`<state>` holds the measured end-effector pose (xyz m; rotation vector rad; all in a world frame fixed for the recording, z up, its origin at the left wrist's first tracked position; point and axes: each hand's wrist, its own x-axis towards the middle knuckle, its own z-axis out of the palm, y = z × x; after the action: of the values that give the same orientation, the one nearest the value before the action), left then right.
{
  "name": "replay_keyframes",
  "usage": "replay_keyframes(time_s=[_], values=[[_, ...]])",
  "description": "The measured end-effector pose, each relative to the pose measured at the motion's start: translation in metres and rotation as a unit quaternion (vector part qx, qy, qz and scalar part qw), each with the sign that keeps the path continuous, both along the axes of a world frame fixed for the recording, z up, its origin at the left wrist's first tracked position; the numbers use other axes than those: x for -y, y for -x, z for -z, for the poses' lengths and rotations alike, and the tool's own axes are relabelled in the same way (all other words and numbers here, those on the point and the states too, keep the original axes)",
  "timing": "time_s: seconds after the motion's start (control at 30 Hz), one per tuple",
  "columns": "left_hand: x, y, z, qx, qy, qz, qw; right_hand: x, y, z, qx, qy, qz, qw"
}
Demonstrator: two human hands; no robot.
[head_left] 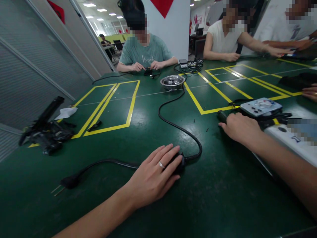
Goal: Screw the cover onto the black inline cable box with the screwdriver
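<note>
My left hand (156, 173), with a ring on one finger, lies palm down over a small black box (182, 162) set in a power cord. Its fingers curve over the box and cover most of it. From the box the cord runs left to a two-pin plug (70, 181) and right in a curve toward the steel bowl (172, 82). My right hand (241, 129) is closed around a dark handle (222, 115) on the right; the rest of that tool is hidden. Two tiny dark pieces, perhaps screws (207, 129), lie between my hands.
Tangled black parts (49, 132) and white paper (66, 113) lie at the left. Beside my right forearm are a phone in a patterned case (261, 106) and a white device (284, 138). Yellow tape (131, 110) marks the green table. Co-workers sit opposite; coiled cables (193, 67) lie near them.
</note>
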<state>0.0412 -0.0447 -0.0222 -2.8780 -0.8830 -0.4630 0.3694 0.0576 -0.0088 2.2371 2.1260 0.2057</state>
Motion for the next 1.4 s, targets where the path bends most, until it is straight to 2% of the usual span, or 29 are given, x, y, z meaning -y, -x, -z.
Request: replay_keyframes(time_s=[0.1, 0.17, 0.37, 0.47, 0.5, 0.53, 0.57, 0.63, 0.67, 0.7, 0.73, 0.77, 0.9, 1.03, 1.1, 1.2, 1.4], values=[[0.002, 0.005, 0.001, 0.022, -0.042, 0.095, 0.994, 0.0, 0.001, 0.003, -0.013, -0.008, -0.002, 1.0], [0.002, 0.007, 0.0, 0.028, -0.045, 0.128, 0.99, 0.0, 0.001, 0.005, -0.022, 0.002, -0.008, 1.0], [0.002, 0.009, -0.002, 0.036, -0.032, 0.124, 0.991, -0.008, 0.004, 0.007, -0.059, 0.021, 0.003, 0.998], [0.001, 0.009, 0.0, 0.057, -0.049, 0.157, 0.985, -0.013, 0.012, 0.004, -0.197, -0.02, -0.006, 0.98], [0.0, 0.01, 0.0, 0.069, -0.059, 0.167, 0.982, -0.013, 0.015, 0.001, -0.284, -0.028, -0.009, 0.958], [0.0, 0.01, 0.001, 0.079, -0.068, 0.173, 0.979, -0.013, 0.018, -0.003, -0.387, -0.026, -0.01, 0.922], [-0.001, 0.01, 0.002, 0.085, -0.074, 0.175, 0.978, -0.011, 0.021, -0.007, -0.496, -0.012, -0.01, 0.868], [-0.001, 0.01, 0.003, 0.088, -0.079, 0.174, 0.978, -0.007, 0.026, -0.016, -0.678, 0.034, -0.014, 0.734], [-0.001, 0.01, 0.003, 0.093, -0.082, 0.176, 0.977, -0.004, 0.028, -0.021, -0.736, 0.051, -0.02, 0.674], [-0.001, 0.01, 0.002, 0.098, -0.087, 0.179, 0.975, -0.002, 0.03, -0.024, -0.774, 0.053, -0.027, 0.631], [-0.001, 0.01, 0.002, 0.104, -0.092, 0.183, 0.973, 0.0, 0.03, -0.027, -0.794, 0.041, -0.036, 0.605], [-0.001, 0.01, 0.002, 0.108, -0.095, 0.186, 0.972, 0.001, 0.031, -0.03, -0.804, 0.017, -0.04, 0.593], [0.0, 0.011, 0.001, 0.102, -0.09, 0.186, 0.973, 0.0, 0.03, -0.033, -0.794, -0.149, -0.035, 0.589], [-0.001, 0.011, 0.003, 0.089, -0.087, 0.171, 0.977, -0.001, 0.033, -0.029, -0.726, -0.317, -0.059, 0.608], [-0.001, 0.009, 0.004, 0.081, -0.084, 0.144, 0.983, 0.0, 0.037, -0.024, -0.691, -0.371, -0.085, 0.614], [-0.002, 0.008, 0.006, 0.06, -0.067, 0.102, 0.991, 0.003, 0.043, -0.015, -0.673, -0.39, -0.128, 0.615], [-0.002, 0.009, 0.005, 0.004, -0.028, 0.092, 0.995, 0.002, 0.045, -0.004, -0.659, -0.385, -0.174, 0.622]])
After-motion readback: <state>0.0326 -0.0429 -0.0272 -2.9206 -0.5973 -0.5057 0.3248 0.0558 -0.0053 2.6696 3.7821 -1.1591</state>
